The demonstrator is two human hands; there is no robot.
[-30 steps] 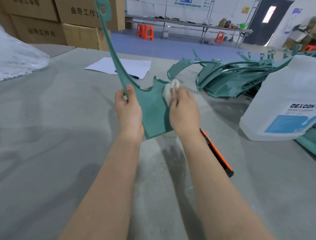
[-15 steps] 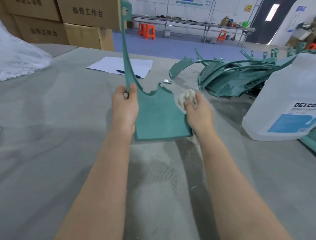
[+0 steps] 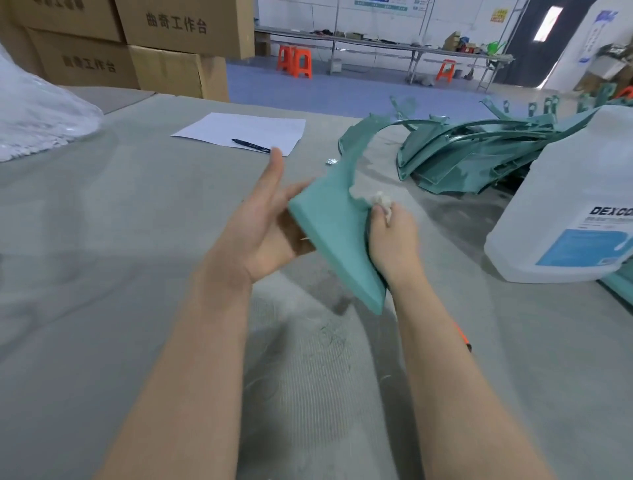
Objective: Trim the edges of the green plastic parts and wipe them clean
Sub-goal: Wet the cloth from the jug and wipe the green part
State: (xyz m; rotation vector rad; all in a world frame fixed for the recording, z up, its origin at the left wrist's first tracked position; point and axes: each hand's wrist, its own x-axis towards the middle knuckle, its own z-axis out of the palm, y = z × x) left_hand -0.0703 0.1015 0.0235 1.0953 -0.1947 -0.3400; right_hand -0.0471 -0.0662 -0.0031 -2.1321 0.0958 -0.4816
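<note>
- Centrally, left hand (image 3: 260,233) is resting released, fingers straight, against the green part (image 3: 334,229).
- Right hand (image 3: 394,241) is pinching white cloth (image 3: 382,200) against its notched edge.

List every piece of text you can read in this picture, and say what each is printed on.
"曲奇工作台": upper box
"曲奇工作台": lower box
"DEXCO", cut off by the picture's edge: jug label
Too small or blurred to read: the fine print on the jug label, the wall posters, the yellow sign, the print on the pen.
</note>
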